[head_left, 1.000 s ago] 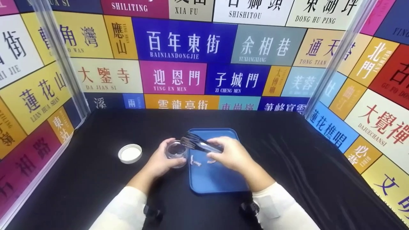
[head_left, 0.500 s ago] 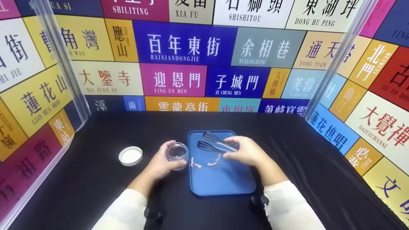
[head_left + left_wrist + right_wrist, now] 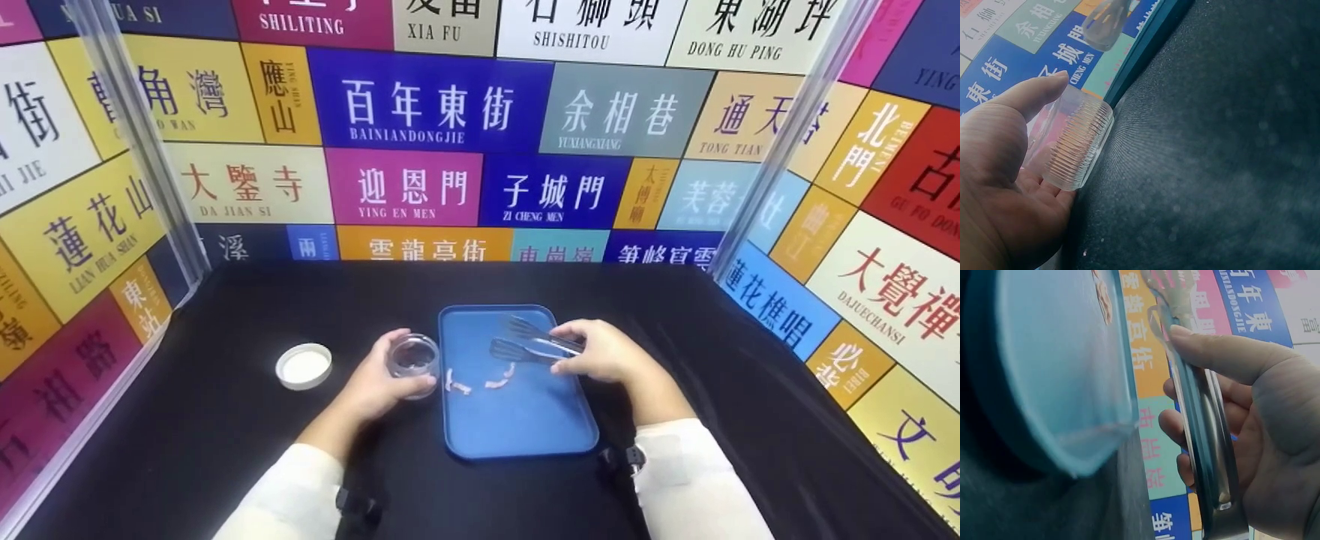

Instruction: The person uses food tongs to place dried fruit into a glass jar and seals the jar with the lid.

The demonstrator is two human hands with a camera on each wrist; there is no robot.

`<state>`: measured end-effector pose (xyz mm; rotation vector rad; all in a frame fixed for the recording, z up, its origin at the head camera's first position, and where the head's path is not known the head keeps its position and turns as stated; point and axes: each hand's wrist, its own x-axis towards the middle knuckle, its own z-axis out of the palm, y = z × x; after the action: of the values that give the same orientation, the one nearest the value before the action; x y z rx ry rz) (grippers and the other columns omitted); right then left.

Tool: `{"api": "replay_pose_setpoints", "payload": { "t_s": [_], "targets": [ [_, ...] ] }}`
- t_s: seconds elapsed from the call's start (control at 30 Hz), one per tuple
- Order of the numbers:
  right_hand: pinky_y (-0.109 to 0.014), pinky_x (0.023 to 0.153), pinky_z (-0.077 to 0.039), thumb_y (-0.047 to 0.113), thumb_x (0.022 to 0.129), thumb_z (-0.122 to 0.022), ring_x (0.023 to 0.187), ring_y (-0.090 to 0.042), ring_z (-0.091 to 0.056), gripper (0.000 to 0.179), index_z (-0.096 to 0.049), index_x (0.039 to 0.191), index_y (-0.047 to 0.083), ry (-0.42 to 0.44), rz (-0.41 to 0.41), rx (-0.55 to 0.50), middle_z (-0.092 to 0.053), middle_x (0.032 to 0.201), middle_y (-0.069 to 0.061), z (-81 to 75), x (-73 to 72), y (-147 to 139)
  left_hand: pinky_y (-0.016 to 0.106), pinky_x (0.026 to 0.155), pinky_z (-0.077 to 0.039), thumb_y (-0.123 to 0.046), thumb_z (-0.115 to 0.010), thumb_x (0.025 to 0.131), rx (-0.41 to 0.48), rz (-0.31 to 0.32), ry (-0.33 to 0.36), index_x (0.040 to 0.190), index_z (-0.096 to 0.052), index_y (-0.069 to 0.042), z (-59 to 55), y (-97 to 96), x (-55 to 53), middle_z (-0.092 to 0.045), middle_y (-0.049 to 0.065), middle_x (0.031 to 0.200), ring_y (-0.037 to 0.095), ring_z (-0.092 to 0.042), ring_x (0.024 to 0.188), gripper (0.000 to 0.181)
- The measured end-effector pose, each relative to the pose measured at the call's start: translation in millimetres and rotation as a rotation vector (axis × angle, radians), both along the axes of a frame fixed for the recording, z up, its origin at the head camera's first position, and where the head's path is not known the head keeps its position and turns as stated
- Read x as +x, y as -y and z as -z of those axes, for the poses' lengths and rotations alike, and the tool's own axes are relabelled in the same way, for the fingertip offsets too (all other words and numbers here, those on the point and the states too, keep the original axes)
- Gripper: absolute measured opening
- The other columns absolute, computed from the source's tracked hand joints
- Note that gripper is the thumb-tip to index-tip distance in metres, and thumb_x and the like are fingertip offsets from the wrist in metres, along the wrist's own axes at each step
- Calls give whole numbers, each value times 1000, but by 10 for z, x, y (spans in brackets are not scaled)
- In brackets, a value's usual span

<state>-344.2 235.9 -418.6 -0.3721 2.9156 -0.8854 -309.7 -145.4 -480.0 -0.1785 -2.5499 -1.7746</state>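
Note:
My left hand (image 3: 375, 382) grips a small clear jar (image 3: 414, 358) just beside the left edge of a blue tray (image 3: 525, 431). In the left wrist view the jar (image 3: 1081, 140) shows ribbed sides, with the thumb and fingers around it. Over the tray's right side, my right hand (image 3: 604, 352) holds metal tongs (image 3: 534, 347). Their slotted ends are spread apart and point left, with nothing seen between them. Several thin pinkish-white strips (image 3: 496, 384) lie on the tray; their kind cannot be made out. The right wrist view shows thumb and fingers around the tongs (image 3: 1207, 439).
A round white lid (image 3: 304, 365) lies on the black cloth (image 3: 397, 480) to the left of the jar. Printed panels (image 3: 420, 97) with large characters stand behind and at both sides, with clear corner posts (image 3: 757, 180).
My right hand has moved the tongs right, from beside the jar's mouth to over the tray. A curved strip once partly hidden shows fully. The left hand and jar stay nearly in place.

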Motion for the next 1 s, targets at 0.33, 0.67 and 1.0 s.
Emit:
{"api": "replay_pose_setpoints", "payload": {
  "t_s": [0.33,0.67,1.0],
  "targets": [
    [-53,105,-55,32,81,-94,107,-27,-67,61,-72,136,16,31,-4,42,-76,125,-9,35,-12,-97,58,126,-40,-29,-96,80,8,2,1,160,-43,-16,24,7,0,-57,14,157,36,-57,143,97],
    [-50,103,-55,29,78,-96,100,-23,-68,59,-75,131,15,65,-26,27,-78,117,-6,55,-25,-165,57,125,-39,-26,-95,80,15,9,-21,159,-44,-13,16,7,-2,-60,16,154,36,-58,142,95],
    [-49,103,-55,29,77,-97,99,-21,-69,58,-76,129,15,90,-24,26,-78,113,-3,82,-31,-168,56,126,-39,-25,-95,80,32,19,-21,159,-44,-13,16,4,-6,-59,17,155,36,-58,141,95]
  ]
}}
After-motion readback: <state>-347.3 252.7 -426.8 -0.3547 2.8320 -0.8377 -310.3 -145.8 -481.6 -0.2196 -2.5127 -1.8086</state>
